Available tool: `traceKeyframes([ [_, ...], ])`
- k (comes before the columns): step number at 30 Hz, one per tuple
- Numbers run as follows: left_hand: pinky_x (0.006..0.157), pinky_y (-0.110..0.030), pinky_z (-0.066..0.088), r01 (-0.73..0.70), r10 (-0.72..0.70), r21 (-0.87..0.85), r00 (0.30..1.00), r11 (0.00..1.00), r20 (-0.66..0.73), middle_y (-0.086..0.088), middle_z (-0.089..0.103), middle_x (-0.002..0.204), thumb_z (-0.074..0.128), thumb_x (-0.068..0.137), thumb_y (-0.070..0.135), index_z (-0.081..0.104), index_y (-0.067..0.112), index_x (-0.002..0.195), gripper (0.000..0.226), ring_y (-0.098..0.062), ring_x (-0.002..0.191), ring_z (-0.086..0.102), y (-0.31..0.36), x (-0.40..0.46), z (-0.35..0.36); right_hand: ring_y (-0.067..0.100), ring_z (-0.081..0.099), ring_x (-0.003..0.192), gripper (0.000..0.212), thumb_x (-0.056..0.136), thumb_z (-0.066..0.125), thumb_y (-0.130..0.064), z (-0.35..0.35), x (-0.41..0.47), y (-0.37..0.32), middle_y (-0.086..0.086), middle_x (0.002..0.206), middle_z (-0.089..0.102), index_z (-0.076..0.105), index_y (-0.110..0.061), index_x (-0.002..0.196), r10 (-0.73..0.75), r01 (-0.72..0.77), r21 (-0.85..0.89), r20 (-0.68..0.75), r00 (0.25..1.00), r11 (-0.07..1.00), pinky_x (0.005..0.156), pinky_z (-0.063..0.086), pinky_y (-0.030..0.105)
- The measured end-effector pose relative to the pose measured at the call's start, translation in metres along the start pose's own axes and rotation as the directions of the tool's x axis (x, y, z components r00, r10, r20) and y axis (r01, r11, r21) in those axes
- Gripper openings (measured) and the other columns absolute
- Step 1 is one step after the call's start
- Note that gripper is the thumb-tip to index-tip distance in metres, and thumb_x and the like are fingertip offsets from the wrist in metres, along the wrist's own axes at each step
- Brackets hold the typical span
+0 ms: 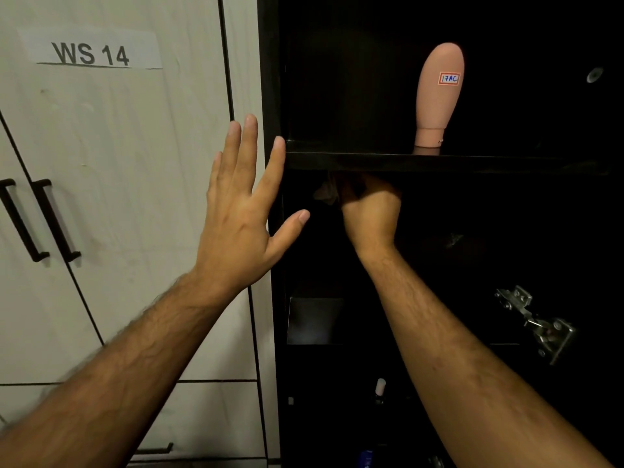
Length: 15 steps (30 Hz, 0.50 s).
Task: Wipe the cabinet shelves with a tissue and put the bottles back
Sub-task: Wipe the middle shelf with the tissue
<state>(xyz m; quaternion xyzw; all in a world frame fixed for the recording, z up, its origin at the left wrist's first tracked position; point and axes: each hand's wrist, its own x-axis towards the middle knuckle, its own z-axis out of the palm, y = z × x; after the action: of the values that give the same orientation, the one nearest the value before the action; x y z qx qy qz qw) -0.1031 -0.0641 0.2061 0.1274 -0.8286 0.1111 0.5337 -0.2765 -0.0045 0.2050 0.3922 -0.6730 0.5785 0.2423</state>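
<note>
A dark open cabinet fills the right half of the view. A pink bottle [439,96] with a small label stands cap-down on the upper shelf [472,162]. Just beneath that shelf, my right hand [369,214] reaches into the dim compartment and grips a crumpled tissue [326,192], which pokes out to the left of my fingers. My left hand [243,204] is spread flat with straight fingers against the cabinet's left side panel [270,79], holding nothing. Low in the cabinet stands a small bottle with a white cap [380,388], and a blue bottle [366,459] shows at the bottom edge.
White cupboard doors [118,163] with black handles [55,219] and a paper label reading WS 14 [91,52] lie to the left. A metal hinge [537,322] sticks out on the cabinet's right side. A lower shelf [314,319] is faintly visible in the dark.
</note>
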Motion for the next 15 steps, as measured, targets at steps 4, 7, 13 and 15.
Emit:
traceKeyframes([
  [4,0.116,-0.062,0.014,0.026,-0.026,-0.018,0.999,1.0,-0.019,-0.03,0.007,0.159,0.055,0.096,0.042,0.016,0.006,0.153,0.078,-0.043,0.148,0.003,0.004,0.005,0.002,0.024,0.067,0.072,0.011,0.087,0.066,-0.017,-0.007,-0.007,0.01,0.009,0.079,0.071,0.074,-0.011,0.09,-0.177,0.196,-0.112,0.159,0.971,0.974,0.065,0.044,0.022],
  [7,0.116,-0.063,0.014,0.038,-0.039,-0.025,0.999,0.999,-0.027,-0.031,0.007,0.158,0.056,0.096,0.04,0.016,0.006,0.153,0.077,-0.044,0.148,0.003,0.005,0.004,0.003,0.024,0.064,0.069,0.009,0.084,0.063,-0.016,-0.011,-0.049,0.042,0.006,0.074,0.066,0.063,-0.013,0.076,-0.191,0.293,-0.164,0.457,0.869,0.942,0.056,0.04,0.028],
  [13,0.116,-0.063,0.014,0.033,-0.035,-0.04,0.998,0.999,-0.053,-0.034,0.008,0.156,0.058,0.095,0.038,0.017,0.008,0.152,0.077,-0.047,0.147,0.003,0.015,0.01,0.007,0.022,0.064,0.068,0.014,0.087,0.063,-0.026,-0.011,-0.075,0.062,0.0,0.071,0.066,0.063,-0.017,0.076,-0.095,0.293,-0.331,0.504,0.859,0.897,0.053,0.028,0.024],
  [15,0.116,-0.063,0.012,0.037,-0.04,-0.034,0.996,0.999,-0.085,-0.036,0.008,0.155,0.059,0.094,0.038,0.019,0.006,0.152,0.077,-0.049,0.146,0.003,0.017,0.012,0.008,0.021,0.065,0.066,0.01,0.084,0.066,-0.023,-0.012,-0.049,0.048,0.002,0.071,0.069,0.067,-0.015,0.077,-0.095,0.172,-0.202,0.344,0.934,0.964,0.054,0.035,0.024],
])
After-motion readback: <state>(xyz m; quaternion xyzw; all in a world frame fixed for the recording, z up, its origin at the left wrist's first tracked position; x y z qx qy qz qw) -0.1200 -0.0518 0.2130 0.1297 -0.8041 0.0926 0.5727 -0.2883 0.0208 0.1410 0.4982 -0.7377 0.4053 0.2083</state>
